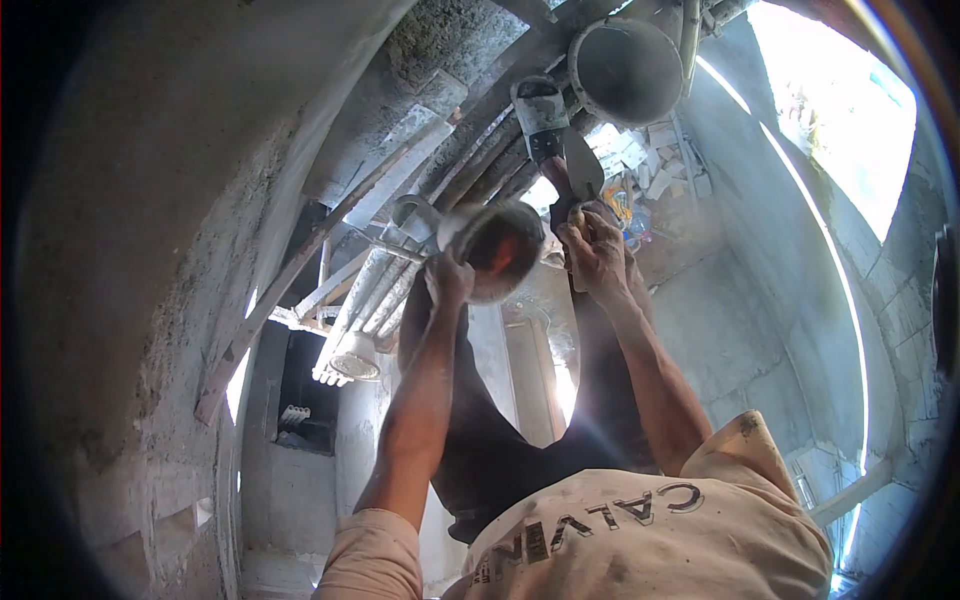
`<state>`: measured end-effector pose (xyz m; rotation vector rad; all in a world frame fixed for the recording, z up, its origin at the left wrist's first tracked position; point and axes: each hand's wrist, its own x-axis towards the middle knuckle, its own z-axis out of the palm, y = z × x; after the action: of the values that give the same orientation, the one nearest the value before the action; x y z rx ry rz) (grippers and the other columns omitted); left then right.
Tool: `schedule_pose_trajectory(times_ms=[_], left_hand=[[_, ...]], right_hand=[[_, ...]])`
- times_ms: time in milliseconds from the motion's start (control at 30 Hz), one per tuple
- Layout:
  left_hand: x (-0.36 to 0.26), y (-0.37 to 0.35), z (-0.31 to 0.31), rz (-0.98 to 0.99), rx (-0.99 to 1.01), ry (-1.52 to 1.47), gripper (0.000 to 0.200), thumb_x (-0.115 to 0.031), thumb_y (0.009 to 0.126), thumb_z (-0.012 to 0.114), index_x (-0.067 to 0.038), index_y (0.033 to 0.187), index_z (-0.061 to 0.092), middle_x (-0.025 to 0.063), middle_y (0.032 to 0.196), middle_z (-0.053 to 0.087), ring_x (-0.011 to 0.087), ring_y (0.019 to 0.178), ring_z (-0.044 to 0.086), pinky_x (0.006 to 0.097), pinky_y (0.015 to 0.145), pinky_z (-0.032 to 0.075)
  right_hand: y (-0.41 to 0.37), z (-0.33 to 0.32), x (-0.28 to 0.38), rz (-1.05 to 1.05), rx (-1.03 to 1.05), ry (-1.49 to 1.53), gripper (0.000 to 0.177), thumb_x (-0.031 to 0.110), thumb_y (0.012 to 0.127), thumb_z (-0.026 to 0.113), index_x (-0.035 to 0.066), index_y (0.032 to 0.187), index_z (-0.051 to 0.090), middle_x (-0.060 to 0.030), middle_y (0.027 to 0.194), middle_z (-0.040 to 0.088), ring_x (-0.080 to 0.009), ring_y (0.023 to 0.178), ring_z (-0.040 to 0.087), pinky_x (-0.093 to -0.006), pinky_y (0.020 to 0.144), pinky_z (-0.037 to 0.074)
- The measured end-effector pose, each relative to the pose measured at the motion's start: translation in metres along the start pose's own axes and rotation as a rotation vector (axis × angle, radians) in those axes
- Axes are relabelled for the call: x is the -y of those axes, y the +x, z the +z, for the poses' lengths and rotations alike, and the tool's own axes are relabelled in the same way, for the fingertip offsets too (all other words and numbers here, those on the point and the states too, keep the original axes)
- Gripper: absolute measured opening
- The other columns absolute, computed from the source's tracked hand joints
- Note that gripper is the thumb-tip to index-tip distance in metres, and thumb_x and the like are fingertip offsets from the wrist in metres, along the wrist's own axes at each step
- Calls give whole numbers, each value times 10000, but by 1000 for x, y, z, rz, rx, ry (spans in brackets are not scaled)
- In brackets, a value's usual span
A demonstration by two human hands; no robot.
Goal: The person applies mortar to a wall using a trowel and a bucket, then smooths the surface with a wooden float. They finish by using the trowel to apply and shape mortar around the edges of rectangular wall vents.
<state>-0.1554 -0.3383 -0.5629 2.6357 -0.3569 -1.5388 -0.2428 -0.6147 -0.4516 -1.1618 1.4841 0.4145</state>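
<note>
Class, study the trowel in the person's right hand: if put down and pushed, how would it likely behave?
The trowel would probably stay stiff: its blade juts from the right hand without visible sag. It may be fairly light, since one hand holds it. Rolling seems unlikely, given its flat, pointed blade.

Gap between bowl and trowel
</note>
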Motion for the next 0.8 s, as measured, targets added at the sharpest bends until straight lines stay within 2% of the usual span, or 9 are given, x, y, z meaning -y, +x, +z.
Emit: schedule_pose_trajectory(times_ms=[100, 200, 300, 367, 400, 533, 633, 700, 800], left_hand=[[1, -28, 57, 75, 36, 13, 567, -199, 821, 686, -65, 1364, 591, 288, 1064, 706, 473, 1059, 680, 555, 921, 544], [9, -30, 112, -57, 403, -41, 762, -273, 828, 710, -111, 1522, 441, 322, 1164, 676, 484, 1111, 665, 559, 956, 539], [-4, -34, 120, -90, 692, -86, 965, -349, 825, 742, -150, 1642, 270, 374, 1287, 620, 505, 1185, 636, 559, 1003, 527], [27, -49, 178, -30, 633, 11, 1059, -385, 821, 756, -168, 1670, 160, 389, 1377, 560, 503, 1255, 602, 536, 1056, 503], [27, -57, 180, -1, 605, 58, 1109, -403, 819, 762, -177, 1684, 106, 397, 1421, 531, 502, 1290, 584, 524, 1082, 492], [32, -51, 142, -84, 804, -169, 984, -382, 855, 751, -70, 1646, 255, 324, 1507, 509, 376, 1425, 512, 410, 1181, 403], [34, -43, 105, -16, 654, -309, 843, -369, 877, 739, -23, 1573, 413, 299, 1496, 534, 350, 1410, 534, 396, 1171, 415], [42, -40, 91, -76, 564, -367, 768, -361, 894, 728, -20, 1534, 475, 288, 1483, 552, 347, 1396, 548, 392, 1163, 425], [81, -45, 119, -19, 362, -694, 622, -342, 934, 683, -9, 1449, 578, 233, 1462, 594, 335, 1357, 581, 387, 1149, 435]], right_hand=[[2, 5, -11, -16, -4, 9, 183, 181, 989, 669, 6, 1043, 676, -12, 758, 623, -85, 605, 595, -272, 536, 505], [-1, 8, -11, 30, 8, 52, 188, 177, 990, 665, 4, 1061, 677, -15, 763, 624, -84, 603, 594, -267, 530, 501], [2, 11, -16, 47, 36, 40, 201, 181, 991, 658, 1, 1080, 676, -19, 772, 626, -84, 604, 598, -263, 531, 500], [1, 10, -25, 20, 39, -4, 206, 184, 991, 656, 0, 1083, 675, -23, 776, 627, -87, 603, 600, -263, 535, 501], [1, 12, -27, -5, 37, -29, 206, 186, 991, 656, 0, 1079, 674, -25, 777, 627, -89, 602, 601, -265, 538, 501], [-4, 16, -8, 38, 72, -14, 257, 238, 949, 661, -4, 1033, 642, -46, 748, 623, -104, 621, 603, -306, 558, 510], [-8, 20, -10, 18, 89, 5, 249, 238, 938, 667, -6, 974, 631, -46, 717, 616, -106, 602, 597, -311, 544, 501], [-10, 21, -14, -4, 103, 15, 248, 241, 938, 671, -3, 940, 626, -42, 693, 604, -105, 588, 590, -314, 530, 492], [-15, 23, -15, 8, 100, 59, 245, 235, 934, 681, -1, 905, 625, -37, 659, 593, -110, 563, 585, -318, 511, 483]])
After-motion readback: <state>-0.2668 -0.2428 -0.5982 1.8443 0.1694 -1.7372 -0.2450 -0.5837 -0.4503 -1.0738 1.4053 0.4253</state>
